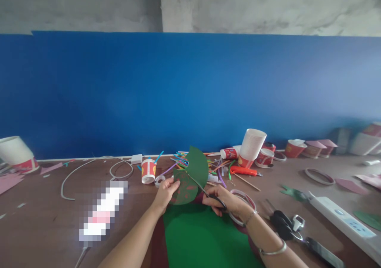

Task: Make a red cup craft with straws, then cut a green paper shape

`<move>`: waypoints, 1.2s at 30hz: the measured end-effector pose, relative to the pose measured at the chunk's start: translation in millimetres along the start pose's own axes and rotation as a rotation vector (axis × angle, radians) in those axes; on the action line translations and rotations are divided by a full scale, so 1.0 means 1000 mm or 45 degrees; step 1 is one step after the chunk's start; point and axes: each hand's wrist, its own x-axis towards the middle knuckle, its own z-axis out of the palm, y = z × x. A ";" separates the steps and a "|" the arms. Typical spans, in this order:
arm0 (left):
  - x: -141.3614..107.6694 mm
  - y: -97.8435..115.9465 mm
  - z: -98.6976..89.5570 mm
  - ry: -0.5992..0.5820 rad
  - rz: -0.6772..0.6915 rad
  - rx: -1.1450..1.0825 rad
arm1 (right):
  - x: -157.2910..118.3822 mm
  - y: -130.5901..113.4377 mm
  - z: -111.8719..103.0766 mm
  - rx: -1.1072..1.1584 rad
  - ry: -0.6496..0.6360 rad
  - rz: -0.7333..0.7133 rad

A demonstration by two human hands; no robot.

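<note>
Pinched between the thumb and fingers of my left hand (165,193) is the left edge of a dark green paper piece (198,167) with a curved outline. My right hand (218,200) is closed around the dark handles of a pair of scissors (203,189). The scissor blades point up and left across the green paper, between its upper part and its rounded lower part. Below both hands lies a large bright green sheet (205,236).
A cup with blue straws (148,171) stands left of the hands. Behind them are colorful strips, a stack of paper cups (251,147) and an orange cutter (243,170). Tape rolls, keys (281,224) and a power strip (342,220) lie at right; a pixelated device (104,210) at left.
</note>
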 end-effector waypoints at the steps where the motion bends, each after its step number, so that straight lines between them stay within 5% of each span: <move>1: 0.000 0.000 0.000 0.011 -0.007 -0.007 | 0.000 0.000 0.000 -0.006 0.009 0.018; 14: 0.001 -0.003 0.003 0.029 -0.072 -0.213 | 0.006 0.002 0.005 0.044 0.139 0.056; 20: -0.007 0.000 0.024 0.069 0.052 -0.346 | 0.006 -0.011 0.021 0.420 0.265 -0.176; 27: -0.015 -0.007 0.033 0.034 0.009 -0.213 | 0.013 -0.014 0.033 0.517 0.621 -0.182; 31: -0.013 -0.008 0.026 -0.001 -0.110 -0.118 | 0.012 -0.008 0.022 0.530 0.630 -0.185; 36: -0.006 -0.004 0.027 0.263 -0.065 -0.359 | 0.006 -0.016 0.023 0.469 0.557 -0.197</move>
